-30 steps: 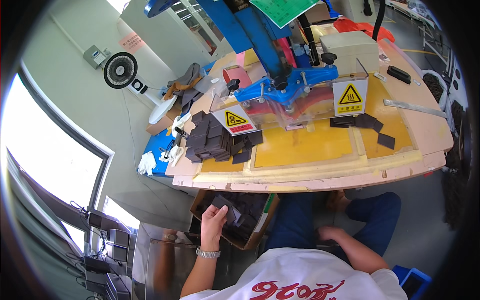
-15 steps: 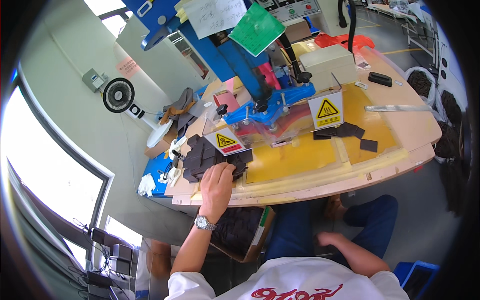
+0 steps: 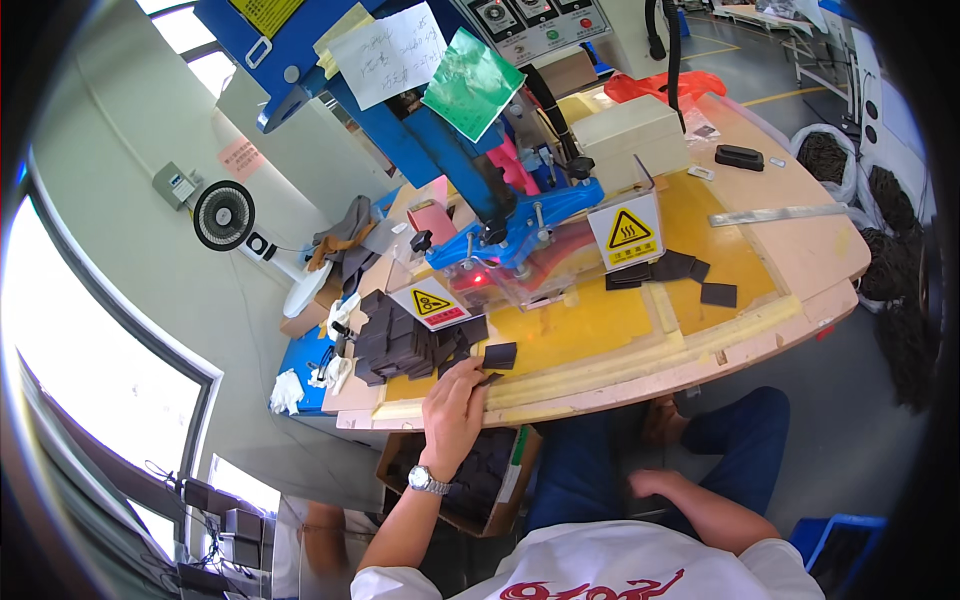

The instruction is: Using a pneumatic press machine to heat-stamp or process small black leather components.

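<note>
My left hand (image 3: 453,408), with a wristwatch (image 3: 428,481) on it, reaches over the front edge of the yellow-topped workbench (image 3: 640,365). Its fingertips pinch a thin dark square piece (image 3: 489,379) just right of a heap of the same dark pieces (image 3: 392,335). One more dark square (image 3: 500,354) lies flat just beyond the fingers. My right hand (image 3: 655,483) rests on my thigh below the bench, fingers loose and holding nothing. Under the bench edge stands a cardboard box (image 3: 512,480) with more dark pieces in it.
A blue press machine (image 3: 470,170) with a clear guard and two yellow warning signs (image 3: 625,232) stands mid-bench. Several dark squares (image 3: 680,268) lie to its right, a metal ruler (image 3: 775,213) beyond. A fan (image 3: 223,215) is on the left wall, a blue crate (image 3: 845,545) by my right leg.
My left hand rose from the box under the bench to the heap of dark pieces, then slid right along the front edge. My right hand stayed on my thigh.
</note>
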The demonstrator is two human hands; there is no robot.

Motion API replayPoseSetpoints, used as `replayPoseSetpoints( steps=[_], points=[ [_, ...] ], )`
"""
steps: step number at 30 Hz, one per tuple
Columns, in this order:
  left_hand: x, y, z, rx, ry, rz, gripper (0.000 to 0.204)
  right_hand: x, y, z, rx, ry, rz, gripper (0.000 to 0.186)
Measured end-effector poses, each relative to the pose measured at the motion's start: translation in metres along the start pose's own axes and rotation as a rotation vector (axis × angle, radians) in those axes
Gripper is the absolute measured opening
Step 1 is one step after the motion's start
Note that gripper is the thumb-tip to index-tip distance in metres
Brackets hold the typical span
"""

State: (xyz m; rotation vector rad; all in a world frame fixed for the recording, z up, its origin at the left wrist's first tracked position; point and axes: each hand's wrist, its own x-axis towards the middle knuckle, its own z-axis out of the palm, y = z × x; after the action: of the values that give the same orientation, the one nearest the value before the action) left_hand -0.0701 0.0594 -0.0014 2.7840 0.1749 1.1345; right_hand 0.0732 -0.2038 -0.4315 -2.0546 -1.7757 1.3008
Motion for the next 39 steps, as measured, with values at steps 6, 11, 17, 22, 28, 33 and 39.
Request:
replayPoseSetpoints(
  steps=[6, 11, 17, 22, 28, 33, 39],
  points=[
    [0.001, -0.004, -0.007, -0.113, 0.116, -0.195, 0.014, -0.007, -0.002, -0.002, 0.015, -0.017, 0.053, 0.031],
    [-0.004, -0.011, -0.022, -0.035, 0.205, -0.34, 0.014, 0.001, 0.004, 0.003, -0.032, -0.078, 0.074, 0.039],
    [-0.006, -0.015, -0.023, -0.293, 0.216, -0.596, 0.013, 0.008, 0.013, 0.009, -0.036, -0.107, 0.048, 0.042],
    [-0.001, 0.008, -0.019, -0.565, 0.136, -0.7, 0.012, 0.007, 0.018, 0.01, -0.023, -0.111, 0.029, 0.044],
    [0.015, 0.048, 0.006, -0.442, -0.062, -0.471, 0.017, 0.008, 0.019, 0.013, 0.005, -0.121, 0.102, 0.048],
    [0.027, 0.042, 0.029, -0.435, -0.098, -0.3, 0.017, 0.015, 0.026, 0.018, 0.002, -0.114, 0.109, 0.05],
    [0.024, 0.005, 0.033, -0.662, -0.088, -0.608, 0.016, 0.02, 0.026, 0.024, 0.054, -0.087, 0.071, 0.044]
  ],
)
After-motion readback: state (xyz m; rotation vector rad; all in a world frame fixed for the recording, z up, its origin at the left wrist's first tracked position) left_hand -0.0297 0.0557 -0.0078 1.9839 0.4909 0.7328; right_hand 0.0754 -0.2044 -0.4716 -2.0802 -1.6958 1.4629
